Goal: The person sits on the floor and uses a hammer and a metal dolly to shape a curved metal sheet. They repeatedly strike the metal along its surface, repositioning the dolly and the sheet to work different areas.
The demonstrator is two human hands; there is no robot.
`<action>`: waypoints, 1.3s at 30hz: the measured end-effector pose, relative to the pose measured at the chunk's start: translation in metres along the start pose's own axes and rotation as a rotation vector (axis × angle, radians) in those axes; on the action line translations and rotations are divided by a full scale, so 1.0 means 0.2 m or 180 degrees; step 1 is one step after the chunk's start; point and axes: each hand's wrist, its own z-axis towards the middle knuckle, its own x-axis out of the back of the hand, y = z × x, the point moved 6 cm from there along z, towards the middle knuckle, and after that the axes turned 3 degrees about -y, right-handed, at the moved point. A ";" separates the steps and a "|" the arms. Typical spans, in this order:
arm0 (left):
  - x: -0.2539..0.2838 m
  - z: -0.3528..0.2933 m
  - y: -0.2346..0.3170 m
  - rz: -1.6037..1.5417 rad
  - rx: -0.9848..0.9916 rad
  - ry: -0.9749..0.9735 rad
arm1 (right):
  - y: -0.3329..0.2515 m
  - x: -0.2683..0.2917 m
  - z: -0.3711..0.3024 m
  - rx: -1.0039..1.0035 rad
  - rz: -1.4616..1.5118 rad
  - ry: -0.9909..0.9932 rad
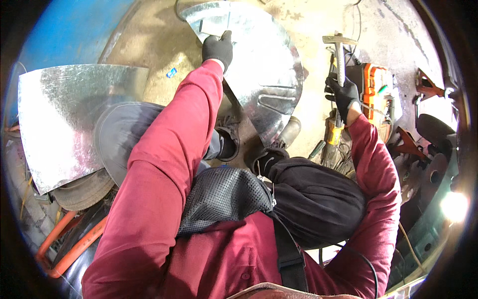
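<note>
At the frame's top centre, the left hand point(217, 49) pins the metal sheet point(264, 74) flat, grip closed on its edge; right of centre, the right hand point(343, 93) wraps the hammer point(339, 55) handle. Good blows probably need the sheet steady, fingers clear.

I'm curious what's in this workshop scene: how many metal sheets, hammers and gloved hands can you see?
Galvanised metal sheets: 2, a curved one under the left hand and another at the left
Hammers: 1, held by the right hand
Gloved hands: 2, left hand, right hand
Total: 5
</note>
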 end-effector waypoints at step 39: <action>0.01 -0.05 -0.01 0.0445 -0.0189 -0.0765 | 0.53 -0.37 -0.30 0.0073 -0.0720 -0.0600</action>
